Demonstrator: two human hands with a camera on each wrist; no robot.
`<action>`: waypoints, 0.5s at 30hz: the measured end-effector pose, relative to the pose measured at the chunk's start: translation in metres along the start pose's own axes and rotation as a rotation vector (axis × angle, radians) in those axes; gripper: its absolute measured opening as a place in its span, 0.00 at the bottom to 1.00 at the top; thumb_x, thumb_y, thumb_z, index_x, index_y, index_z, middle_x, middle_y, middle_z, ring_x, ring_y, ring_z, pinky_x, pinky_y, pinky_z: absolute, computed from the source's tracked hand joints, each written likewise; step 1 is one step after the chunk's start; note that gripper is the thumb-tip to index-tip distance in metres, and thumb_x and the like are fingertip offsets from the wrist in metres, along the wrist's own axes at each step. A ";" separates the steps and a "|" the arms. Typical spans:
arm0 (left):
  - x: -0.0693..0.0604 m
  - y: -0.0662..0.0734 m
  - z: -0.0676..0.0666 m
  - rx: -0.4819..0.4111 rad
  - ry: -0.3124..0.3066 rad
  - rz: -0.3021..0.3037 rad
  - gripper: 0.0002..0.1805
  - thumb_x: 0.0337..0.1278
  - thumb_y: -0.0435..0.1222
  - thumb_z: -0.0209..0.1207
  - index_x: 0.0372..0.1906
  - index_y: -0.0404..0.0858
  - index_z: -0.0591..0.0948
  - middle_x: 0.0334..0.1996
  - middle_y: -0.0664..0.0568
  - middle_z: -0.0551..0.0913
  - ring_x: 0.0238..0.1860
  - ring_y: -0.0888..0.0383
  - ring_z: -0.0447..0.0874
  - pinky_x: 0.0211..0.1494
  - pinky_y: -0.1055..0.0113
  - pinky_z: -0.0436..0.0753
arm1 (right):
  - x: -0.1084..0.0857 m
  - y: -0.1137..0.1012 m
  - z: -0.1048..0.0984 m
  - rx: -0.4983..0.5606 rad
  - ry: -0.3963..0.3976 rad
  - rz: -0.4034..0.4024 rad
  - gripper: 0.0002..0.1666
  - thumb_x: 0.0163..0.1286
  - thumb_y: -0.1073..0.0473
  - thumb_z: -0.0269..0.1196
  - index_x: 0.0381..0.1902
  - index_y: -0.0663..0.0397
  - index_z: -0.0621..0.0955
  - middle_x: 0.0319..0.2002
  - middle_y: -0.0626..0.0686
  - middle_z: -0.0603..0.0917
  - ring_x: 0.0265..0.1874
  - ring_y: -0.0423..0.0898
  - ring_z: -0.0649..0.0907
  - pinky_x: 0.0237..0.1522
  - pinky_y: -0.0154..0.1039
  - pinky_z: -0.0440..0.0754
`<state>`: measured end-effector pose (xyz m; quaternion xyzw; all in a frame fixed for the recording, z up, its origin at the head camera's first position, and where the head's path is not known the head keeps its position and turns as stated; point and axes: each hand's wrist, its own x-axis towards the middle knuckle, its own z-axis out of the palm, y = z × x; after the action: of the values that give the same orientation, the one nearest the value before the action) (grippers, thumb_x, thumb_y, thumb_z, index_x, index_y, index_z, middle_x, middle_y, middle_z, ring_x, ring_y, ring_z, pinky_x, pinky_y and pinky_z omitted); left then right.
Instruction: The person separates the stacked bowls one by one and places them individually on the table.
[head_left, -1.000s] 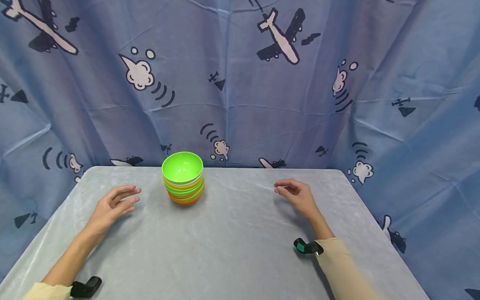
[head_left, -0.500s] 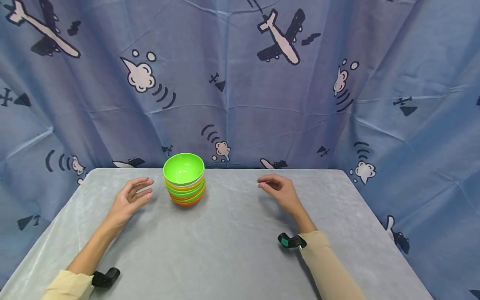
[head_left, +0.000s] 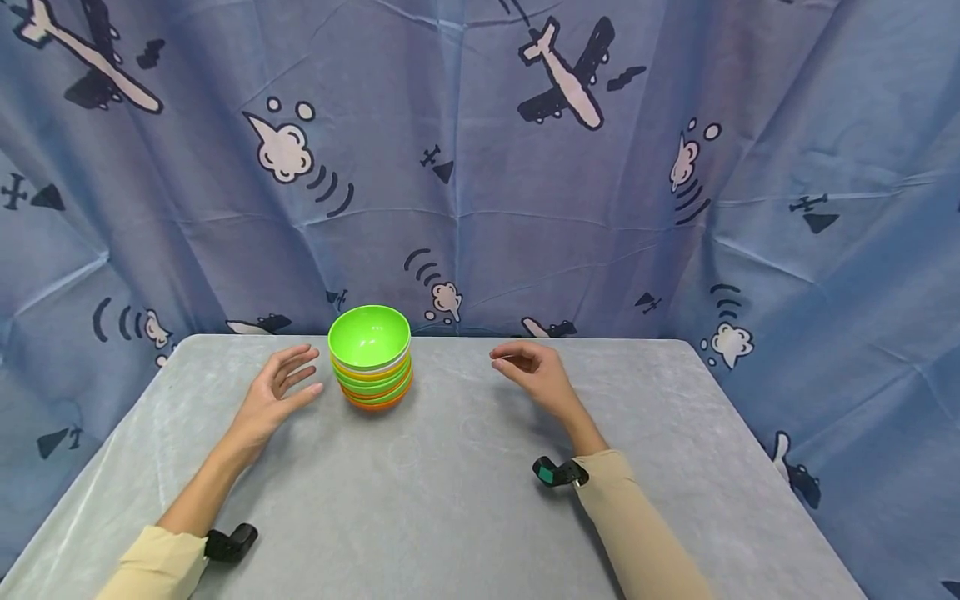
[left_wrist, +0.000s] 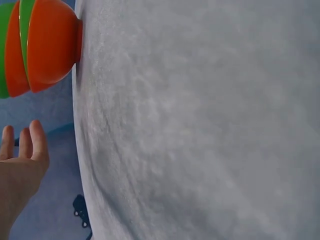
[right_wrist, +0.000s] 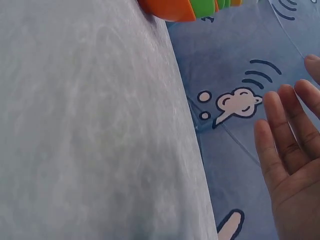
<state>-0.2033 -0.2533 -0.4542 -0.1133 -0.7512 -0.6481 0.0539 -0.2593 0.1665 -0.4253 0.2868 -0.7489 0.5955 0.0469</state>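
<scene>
A stack of nested bowls (head_left: 371,367) stands upright on the table, a bright green one on top, with white, yellow, green and orange rims below. An orange bowl (left_wrist: 52,42) forms the base in the left wrist view. My left hand (head_left: 273,400) hovers just left of the stack, fingers spread and gently bent, not touching it. Farther off, on the right side of the stack, my right hand (head_left: 536,375) is held above the table, its fingers relaxed and holding nothing. The right wrist view shows that palm (right_wrist: 300,185) with the fingers apart.
A grey-white cloth covers the table (head_left: 420,500). Right behind its far edge hangs a blue curtain (head_left: 495,167) printed with planes and clouds. Each wrist carries a black camera mount, one on the left (head_left: 231,543) and one on the right (head_left: 558,472).
Both hands have moved inward toward the bowl stack, the left rightward and the right leftward. The left thumb has spread away from its fingers. The bowls stay where they were.
</scene>
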 end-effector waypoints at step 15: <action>0.014 0.001 0.014 -0.032 -0.023 0.014 0.41 0.66 0.30 0.65 0.78 0.35 0.57 0.73 0.39 0.63 0.72 0.39 0.60 0.59 0.71 0.75 | 0.024 -0.019 0.036 0.045 -0.056 -0.017 0.14 0.70 0.73 0.64 0.51 0.76 0.81 0.49 0.71 0.82 0.49 0.63 0.83 0.51 0.43 0.82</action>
<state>-0.2161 -0.2378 -0.4523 -0.1268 -0.7406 -0.6582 0.0478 -0.2599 0.1219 -0.4093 0.3107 -0.7339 0.6036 0.0242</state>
